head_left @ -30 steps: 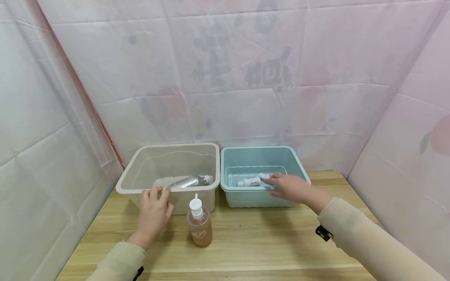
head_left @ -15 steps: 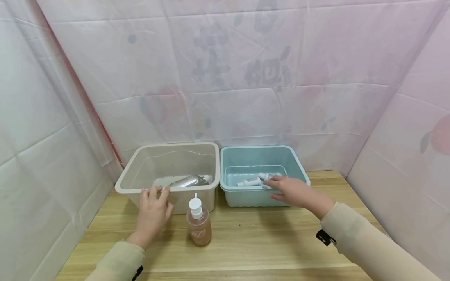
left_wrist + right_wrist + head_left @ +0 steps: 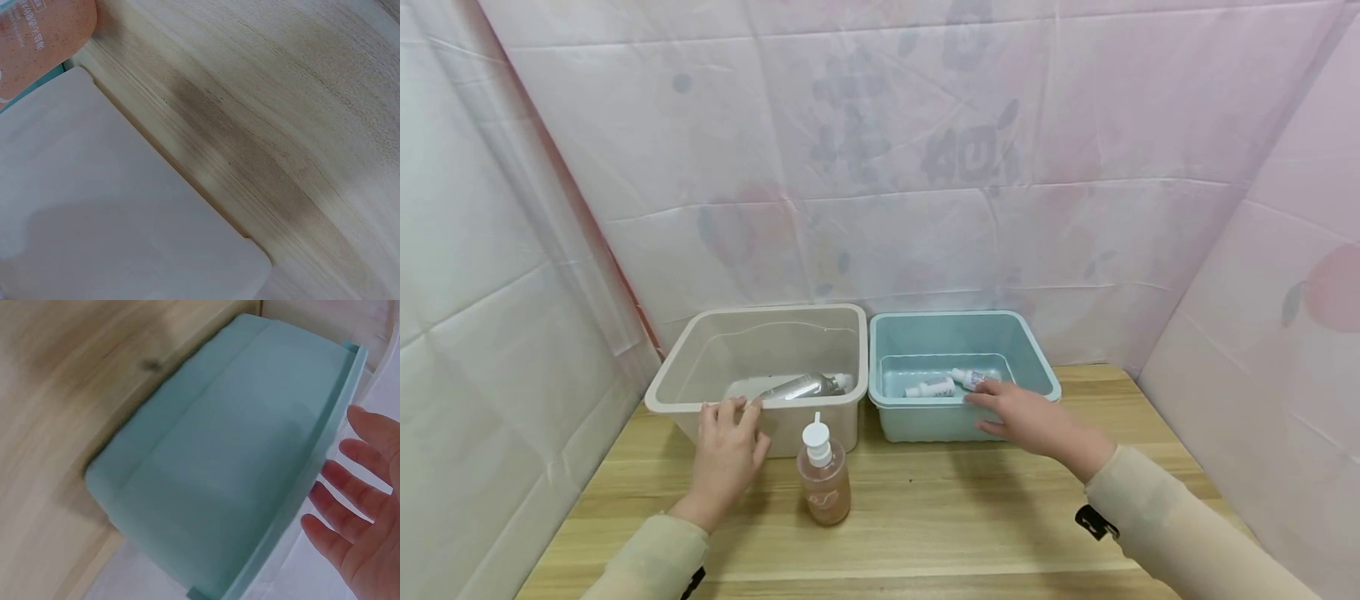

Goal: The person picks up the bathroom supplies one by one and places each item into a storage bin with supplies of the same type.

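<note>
My left hand (image 3: 727, 454) rests at the front rim of a beige plastic bin (image 3: 700, 407), fingertips laid over the edge; it does not show in the left wrist view. A clear pump bottle (image 3: 805, 387) with a dark collar lies inside that bin. My right hand (image 3: 1030, 419) reaches over the front rim of a light blue bin (image 3: 917, 421), its fingers spread and relaxed with nothing held, as the right wrist view shows near the bin's rim (image 3: 294, 494). Two small white bottles, one on the left (image 3: 930, 388) and one on the right (image 3: 967, 379), lie in the blue bin.
A pump bottle of pinkish-orange liquid (image 3: 825, 487) stands upright on the wooden table (image 3: 940, 533), in front of the beige bin and right of my left hand. The two bins sit side by side against a pale printed curtain (image 3: 925, 242). Similar curtains close off both sides.
My right hand has drawn back slightly toward me and to the right, uncovering more of the right-hand white bottle. The left hand stays on the beige rim.
</note>
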The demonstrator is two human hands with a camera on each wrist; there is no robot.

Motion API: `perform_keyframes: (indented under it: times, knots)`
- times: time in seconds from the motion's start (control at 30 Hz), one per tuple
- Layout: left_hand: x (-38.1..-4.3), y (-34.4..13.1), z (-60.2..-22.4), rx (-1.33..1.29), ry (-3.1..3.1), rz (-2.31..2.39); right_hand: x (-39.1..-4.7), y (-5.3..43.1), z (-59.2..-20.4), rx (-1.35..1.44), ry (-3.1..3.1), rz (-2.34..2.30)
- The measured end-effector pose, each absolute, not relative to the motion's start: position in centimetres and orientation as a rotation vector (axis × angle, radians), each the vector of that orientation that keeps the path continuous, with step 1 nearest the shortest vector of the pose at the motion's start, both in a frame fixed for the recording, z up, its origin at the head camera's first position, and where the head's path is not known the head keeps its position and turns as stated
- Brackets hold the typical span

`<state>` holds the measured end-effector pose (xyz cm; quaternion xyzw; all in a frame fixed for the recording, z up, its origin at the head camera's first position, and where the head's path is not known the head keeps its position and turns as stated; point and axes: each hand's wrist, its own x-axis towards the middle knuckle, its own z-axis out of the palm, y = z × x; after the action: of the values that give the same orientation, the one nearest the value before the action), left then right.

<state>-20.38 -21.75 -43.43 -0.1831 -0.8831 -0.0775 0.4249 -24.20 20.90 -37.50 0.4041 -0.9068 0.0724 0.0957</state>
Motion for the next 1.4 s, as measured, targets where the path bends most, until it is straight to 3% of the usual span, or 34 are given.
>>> perform_keyframes:
  times: [0.7,1.4]
  knots:
    - [-20.2,-21.9,-43.2,-0.444,-2.234,-0.190,-23.7,19.3,-44.4,0.880,-2.232,0.218]
    - [-20.2,-22.6,-43.1,-0.548,-2.249,-0.191,-23.6,18.6,-46.1,0.776,-2.153,0.314]
